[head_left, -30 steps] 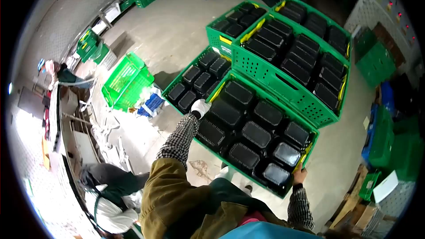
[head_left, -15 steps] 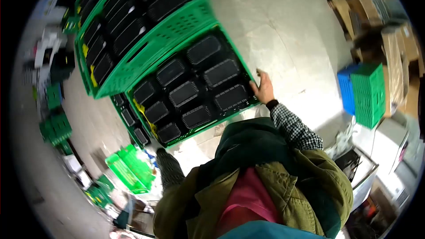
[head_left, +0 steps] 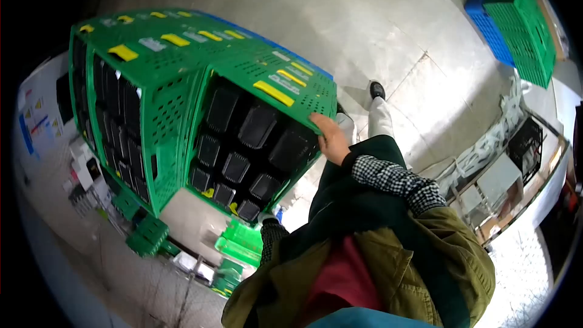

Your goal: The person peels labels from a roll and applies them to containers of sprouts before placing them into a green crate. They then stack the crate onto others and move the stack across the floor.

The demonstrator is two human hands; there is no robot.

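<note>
My right hand [head_left: 333,138] is closed over the upper right rim of a green crate [head_left: 267,79], with the fingertips on its side. Black plastic tubs [head_left: 235,167] fill that crate in rows. At its lower corner, my left hand [head_left: 265,217] is close against the crate; its fingers are hidden, so its grip does not show. Directly left of this crate is another green crate [head_left: 167,140], also packed with black tubs. Yellow and white labels [head_left: 273,92] mark the crates' sides.
A person's leg and dark shoe [head_left: 377,90] show beyond the crate. Green crates [head_left: 527,30] and a blue one [head_left: 489,30] stand at upper right. A bright green crate [head_left: 238,244] is at lower left. A cart with boxes [head_left: 499,177] stands at right.
My view has swung, and the crates now appear more side-on, with their labelled sides showing. My right hand has gone from spread fingers beside the crate to closed over its rim.
</note>
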